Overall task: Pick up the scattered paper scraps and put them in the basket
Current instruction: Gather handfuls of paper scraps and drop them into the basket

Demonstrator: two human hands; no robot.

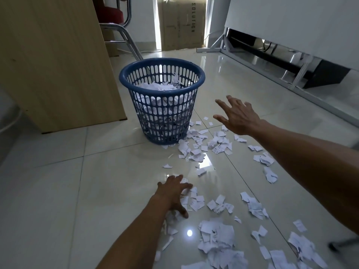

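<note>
So here's where we're at: the blue basket stands upright on the glossy tiled floor, just in front of the corner of a light wooden panel, and it's already packed pretty full with white paper, which shows through the slots. The scattered paper scraps are all over the floor, starting right at the basket's foot on its right side and running toward us into the bottom right corner, with the thickest heap nearest us. Our left hand is down low, palm down on a little cluster of scraps, fingers straight and fanned out, thumb sticking off to the side. It isn't gripping anything we can see, though what's under the palm we can't tell. Our right hand hangs in the air to the right of the basket, above the scraps there, fingers spread wide and holding nothing. Further back there's a chair with a red seat and shiny metal legs behind the panel, a tall cardboard box against the far wall, and a metal frame running along the right side of the floor.
</note>
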